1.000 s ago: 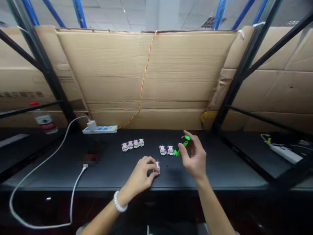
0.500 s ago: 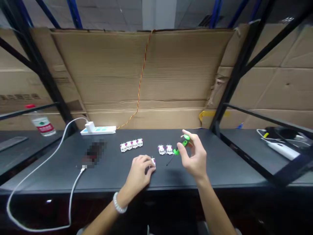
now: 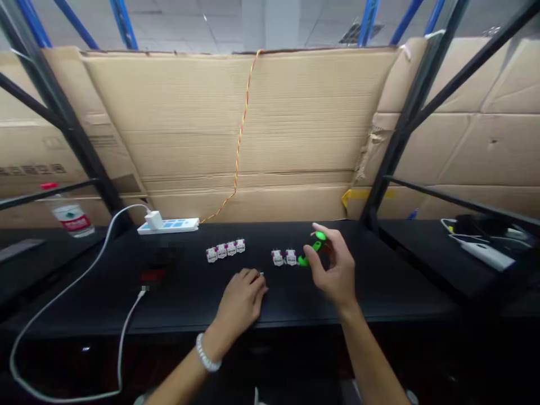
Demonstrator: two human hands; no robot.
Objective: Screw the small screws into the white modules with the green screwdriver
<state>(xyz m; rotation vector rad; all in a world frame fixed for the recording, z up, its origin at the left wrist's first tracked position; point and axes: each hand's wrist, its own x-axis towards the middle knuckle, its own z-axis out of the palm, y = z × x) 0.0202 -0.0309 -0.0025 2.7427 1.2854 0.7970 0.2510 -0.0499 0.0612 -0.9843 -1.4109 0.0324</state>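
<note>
My left hand [image 3: 242, 298] rests on the dark table with fingers curled together over a small white block [image 3: 262, 274]. Only a sliver of that block shows past the fingertips. My right hand [image 3: 334, 269] is raised a little to the right, thumb and fingers closed on a green-handled screwdriver [image 3: 317, 246]. Its thin shaft is lost against the black surface. Between the hands, slightly farther back, stand two similar white blocks with purple sides, a left one [image 3: 277, 258] and a right one [image 3: 291, 257]. Several more, including this white block [image 3: 221, 251], form a slanting row beyond my left hand.
A white power strip [image 3: 177, 225] with a plugged-in charger [image 3: 154, 219] lies at the back left. Its white cable [image 3: 67, 286] loops to a blurred dark device [image 3: 154, 275]. Black shelf posts flank a cardboard back wall [image 3: 295, 129]. A bottle [image 3: 73, 216] stands at far left.
My left fingers have closed farther over the white block, hiding most of it. My right hand and the screwdriver hold nearly the same place. The picture's brightness has shifted.
</note>
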